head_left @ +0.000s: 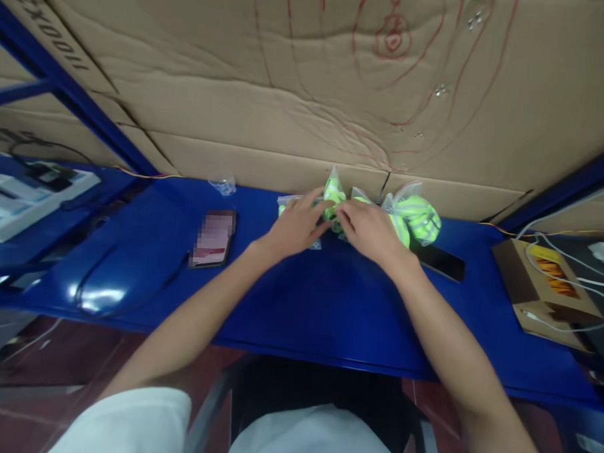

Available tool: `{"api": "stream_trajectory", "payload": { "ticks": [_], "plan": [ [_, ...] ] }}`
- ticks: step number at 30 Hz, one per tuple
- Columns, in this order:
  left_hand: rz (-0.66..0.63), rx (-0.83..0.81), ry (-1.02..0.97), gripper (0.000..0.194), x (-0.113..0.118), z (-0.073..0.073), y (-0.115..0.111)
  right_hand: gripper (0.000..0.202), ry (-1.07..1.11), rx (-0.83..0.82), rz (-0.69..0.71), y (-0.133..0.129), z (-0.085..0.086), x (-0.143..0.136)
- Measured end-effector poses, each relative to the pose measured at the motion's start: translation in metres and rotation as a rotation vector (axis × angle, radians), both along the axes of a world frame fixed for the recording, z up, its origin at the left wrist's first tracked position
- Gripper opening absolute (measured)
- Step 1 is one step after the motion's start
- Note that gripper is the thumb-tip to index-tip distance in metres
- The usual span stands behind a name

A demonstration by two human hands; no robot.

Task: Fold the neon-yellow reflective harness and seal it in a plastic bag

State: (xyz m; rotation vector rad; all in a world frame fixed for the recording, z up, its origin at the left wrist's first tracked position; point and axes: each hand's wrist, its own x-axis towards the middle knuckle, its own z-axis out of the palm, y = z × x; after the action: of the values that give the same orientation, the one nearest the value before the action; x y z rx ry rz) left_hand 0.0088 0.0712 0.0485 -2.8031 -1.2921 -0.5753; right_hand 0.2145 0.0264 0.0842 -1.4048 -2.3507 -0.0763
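Several clear plastic bags with neon yellow-green, silver-striped reflective material lie along the back of the blue table. One upright bag [334, 188] stands between my hands. My left hand [296, 227] curls at its left side, thumb and forefinger around its lower part. From the right, my right hand [369, 229] has its fingers bent and close together on the same bag; their tips partly hide it. A fuller bag [418, 217] rests to the right of my right hand. Another bag [283, 204] shows partly behind my left hand.
A phone [214, 239] with a lit screen lies left on the blue table [303, 307]. A dark phone [441, 260] is at right, near an open cardboard box [547, 287] and white cables. A small clear bag [224, 184] lies at the back, before a cardboard wall [197, 102].
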Motion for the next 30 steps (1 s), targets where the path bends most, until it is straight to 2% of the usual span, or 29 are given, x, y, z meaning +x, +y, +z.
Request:
{"api": "stream_trajectory", "payload": {
  "ticks": [2, 4, 6, 8, 11, 14, 18, 21, 23, 26, 30],
  "plan": [
    [-0.021, 0.102, 0.018, 0.046, -0.005, -0.018, -0.028, 0.031, -0.076, 0.076, 0.113, -0.023, -0.026, -0.009],
    [-0.029, 0.145, 0.040, 0.049, -0.012, -0.033, -0.043, 0.033, -0.148, 0.085, 0.192, -0.044, -0.053, -0.005],
    [-0.037, 0.147, 0.034, 0.049, -0.018, -0.043, -0.044, 0.031, -0.146, 0.063, 0.210, -0.055, -0.072, 0.008],
    [-0.060, 0.127, -0.014, 0.039, -0.024, -0.048, -0.037, 0.028, -0.068, 0.018, 0.197, -0.057, -0.081, 0.022],
    [-0.088, 0.095, -0.184, 0.021, -0.030, -0.050, -0.027, 0.027, 0.071, -0.056, 0.149, -0.051, -0.083, 0.033],
    [-0.092, 0.072, -0.497, 0.010, -0.032, -0.045, -0.032, 0.027, 0.129, -0.110, 0.125, -0.049, -0.084, 0.031],
    [-0.076, -0.011, -1.033, 0.005, -0.028, -0.030, -0.046, 0.030, 0.228, -0.185, 0.044, -0.053, -0.088, 0.024],
    [-0.004, -0.048, -1.335, 0.009, -0.028, -0.022, -0.044, 0.037, 0.333, -0.239, -0.043, -0.054, -0.088, 0.022],
    [0.061, -0.098, -1.414, 0.012, -0.032, -0.020, -0.038, 0.041, 0.414, -0.263, -0.074, -0.055, -0.087, 0.022],
    [0.149, -0.250, -1.410, 0.016, -0.039, -0.020, -0.030, 0.040, 0.581, -0.294, -0.104, -0.055, -0.084, 0.020],
    [0.118, -0.467, -1.363, 0.019, -0.041, -0.025, -0.028, 0.032, 1.007, -0.454, -0.115, -0.055, -0.085, 0.013]
  ]
}}
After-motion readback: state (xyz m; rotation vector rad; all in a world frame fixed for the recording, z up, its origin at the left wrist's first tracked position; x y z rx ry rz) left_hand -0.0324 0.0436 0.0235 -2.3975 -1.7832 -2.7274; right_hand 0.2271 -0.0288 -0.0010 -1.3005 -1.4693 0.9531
